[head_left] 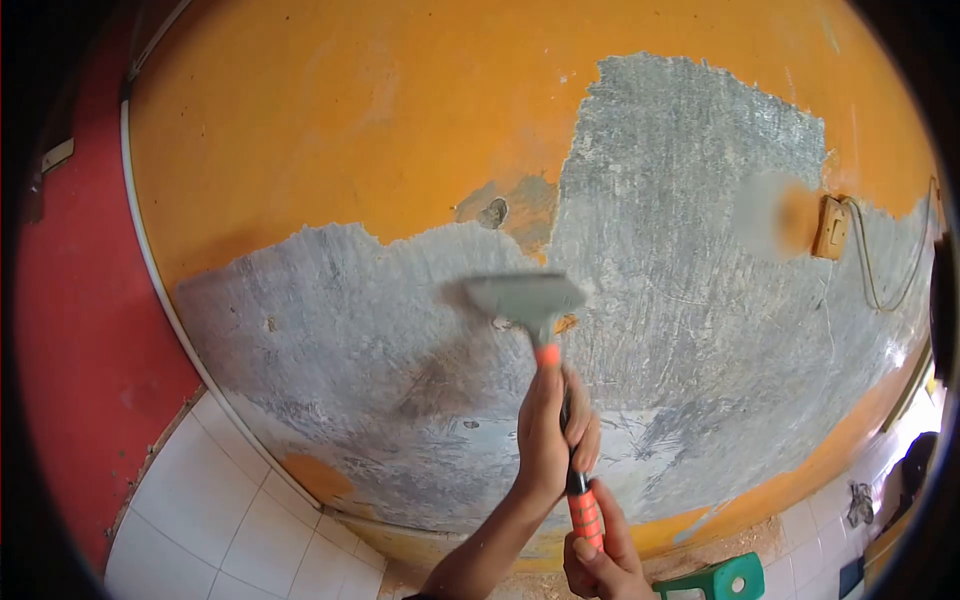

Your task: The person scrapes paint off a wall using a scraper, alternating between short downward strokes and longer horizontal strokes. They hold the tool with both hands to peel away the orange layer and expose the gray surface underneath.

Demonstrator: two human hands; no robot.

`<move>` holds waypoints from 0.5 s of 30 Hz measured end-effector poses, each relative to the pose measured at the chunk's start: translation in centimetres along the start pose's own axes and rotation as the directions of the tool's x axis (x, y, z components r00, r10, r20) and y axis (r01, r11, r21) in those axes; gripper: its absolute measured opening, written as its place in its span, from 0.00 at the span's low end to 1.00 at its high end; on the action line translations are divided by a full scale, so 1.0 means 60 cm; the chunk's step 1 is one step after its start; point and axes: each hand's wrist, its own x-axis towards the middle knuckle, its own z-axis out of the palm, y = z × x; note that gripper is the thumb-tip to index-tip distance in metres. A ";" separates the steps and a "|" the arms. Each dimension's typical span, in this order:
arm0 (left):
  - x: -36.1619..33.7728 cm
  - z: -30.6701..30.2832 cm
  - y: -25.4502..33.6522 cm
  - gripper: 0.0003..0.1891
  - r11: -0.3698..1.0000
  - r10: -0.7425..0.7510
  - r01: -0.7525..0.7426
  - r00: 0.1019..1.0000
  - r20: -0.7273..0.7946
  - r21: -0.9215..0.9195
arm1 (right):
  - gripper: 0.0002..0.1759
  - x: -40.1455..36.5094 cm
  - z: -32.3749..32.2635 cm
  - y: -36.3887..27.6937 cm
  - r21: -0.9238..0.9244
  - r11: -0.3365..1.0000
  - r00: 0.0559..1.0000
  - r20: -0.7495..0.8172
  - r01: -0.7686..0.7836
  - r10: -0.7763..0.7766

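Note:
A long-handled scraper with a wide, flat grey blade is held up in front of the wall. My left hand wraps round the upper shaft, just under an orange collar. Lower down, my right hand grips the orange-and-black handle end. The blade overlaps the bare grey part of the wall, a little below the ragged edge of the orange paint. Slight motion blur softens the blade. A small hole in a patch of exposed plaster sits above it.
A switch box with a looping cable is fixed to the wall at right. A green plastic stool stands below, beside my right hand. Scraped debris lies along the wall's foot. White floor tiles and a red surface are at left.

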 end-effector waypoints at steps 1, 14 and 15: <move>-0.014 -0.015 -0.013 0.17 1.000 -0.010 0.010 0.999 -0.043 -0.001 | 0.36 -0.013 -0.004 0.006 -0.006 0.998 0.998 -0.025 -0.061 0.061; 0.010 -0.023 -0.010 0.17 1.000 0.025 -0.024 0.999 0.032 -0.020 | 0.28 -0.011 -0.001 0.021 -0.605 0.791 0.956 -0.170 0.091 -0.240; 0.009 -0.023 -0.007 0.17 1.000 0.014 -0.013 0.999 0.035 -0.024 | 0.28 -0.015 0.002 0.026 -0.609 0.789 0.954 -0.180 0.083 -0.239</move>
